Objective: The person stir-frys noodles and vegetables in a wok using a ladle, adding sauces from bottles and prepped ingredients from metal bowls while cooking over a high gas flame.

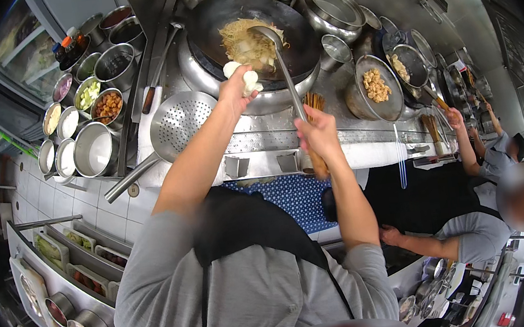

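Straight before me a large black wok (209, 25) sits on a round metal burner ring (196, 82). Fried noodles (249, 45) with pale pieces and bits of vegetable lie in it. My left hand (235, 92) grips a folded white cloth (249, 79) at the wok's near rim; whether the fingers also clasp the rim beneath is hidden. In my right hand (320, 131) is the wooden-ended handle of a long steel wok ladle (288, 77). Its bowl rests over the noodles' far right side, partly covering them.
A perforated skimmer (181, 121) lies left of the wok, near another long-handled tool (163, 63). Beyond stand pots of ingredients, including a pot of brown cubes (108, 105). Rightward are a bamboo brush (314, 102), a bowl of fried pieces (376, 85) and a co-worker (470, 228) holding a pan.
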Demonstrator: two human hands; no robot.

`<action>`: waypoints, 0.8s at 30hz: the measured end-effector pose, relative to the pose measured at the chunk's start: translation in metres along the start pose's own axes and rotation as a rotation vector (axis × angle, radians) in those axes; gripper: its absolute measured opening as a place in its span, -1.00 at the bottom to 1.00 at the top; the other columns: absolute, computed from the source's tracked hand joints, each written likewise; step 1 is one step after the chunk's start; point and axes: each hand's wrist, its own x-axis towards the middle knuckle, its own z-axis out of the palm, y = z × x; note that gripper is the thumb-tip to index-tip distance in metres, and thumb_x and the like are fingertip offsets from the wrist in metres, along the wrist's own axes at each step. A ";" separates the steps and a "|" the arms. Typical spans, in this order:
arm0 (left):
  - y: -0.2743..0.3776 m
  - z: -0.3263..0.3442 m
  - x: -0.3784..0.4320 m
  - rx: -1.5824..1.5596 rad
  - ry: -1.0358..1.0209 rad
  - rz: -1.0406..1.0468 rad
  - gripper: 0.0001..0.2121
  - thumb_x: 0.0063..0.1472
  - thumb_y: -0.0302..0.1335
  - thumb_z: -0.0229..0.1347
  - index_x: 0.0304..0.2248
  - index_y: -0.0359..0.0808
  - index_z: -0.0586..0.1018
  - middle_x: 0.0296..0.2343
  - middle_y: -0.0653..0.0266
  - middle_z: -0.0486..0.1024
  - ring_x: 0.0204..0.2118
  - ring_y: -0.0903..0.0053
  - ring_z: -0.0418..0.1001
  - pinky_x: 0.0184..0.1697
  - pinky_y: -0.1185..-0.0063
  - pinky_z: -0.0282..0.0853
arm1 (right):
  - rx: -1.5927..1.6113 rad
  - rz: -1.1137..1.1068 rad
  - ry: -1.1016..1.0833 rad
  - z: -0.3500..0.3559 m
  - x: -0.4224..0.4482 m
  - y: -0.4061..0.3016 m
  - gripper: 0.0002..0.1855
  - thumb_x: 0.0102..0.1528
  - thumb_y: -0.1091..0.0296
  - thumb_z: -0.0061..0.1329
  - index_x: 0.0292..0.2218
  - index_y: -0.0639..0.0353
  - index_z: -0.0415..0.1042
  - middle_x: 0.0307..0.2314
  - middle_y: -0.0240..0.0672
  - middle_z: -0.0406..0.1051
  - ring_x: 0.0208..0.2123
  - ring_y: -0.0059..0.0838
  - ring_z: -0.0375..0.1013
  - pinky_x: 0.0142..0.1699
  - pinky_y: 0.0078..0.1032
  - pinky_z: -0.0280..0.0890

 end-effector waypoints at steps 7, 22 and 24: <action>0.008 0.010 0.021 -0.115 -0.041 -0.090 -0.86 0.23 -0.43 -0.05 -0.21 -0.17 0.42 -0.41 0.29 0.44 -0.39 0.37 0.44 -0.36 0.37 0.53 | -0.538 -0.013 -0.155 -0.061 -0.067 -0.082 -0.36 0.08 0.44 0.06 0.16 0.39 0.22 -0.67 -0.38 0.35 -0.76 -0.67 0.28 -0.65 -0.60 0.16; -0.035 -0.033 -0.110 -0.184 -0.099 -0.144 -0.85 0.07 -0.53 0.00 -0.33 -0.14 0.40 -0.46 0.35 0.40 -0.53 0.60 0.38 -0.72 0.64 0.08 | -0.699 -0.137 -0.132 -0.056 -0.012 -0.083 -0.40 0.10 0.44 -0.03 0.16 0.40 0.22 -0.70 -0.42 0.29 -0.78 -0.65 0.27 -0.68 -0.60 0.21; -0.006 -0.008 -0.106 -0.146 -0.014 -0.228 -0.92 0.10 -0.52 -0.02 -0.39 -0.14 0.42 -0.51 0.38 0.40 -0.56 0.57 0.38 -0.75 0.64 0.07 | -0.651 -0.078 -0.298 -0.069 0.002 -0.091 -0.58 0.08 0.44 0.02 -0.04 0.47 0.40 -0.67 -0.25 0.40 -0.73 -0.59 0.39 -0.57 -0.50 0.32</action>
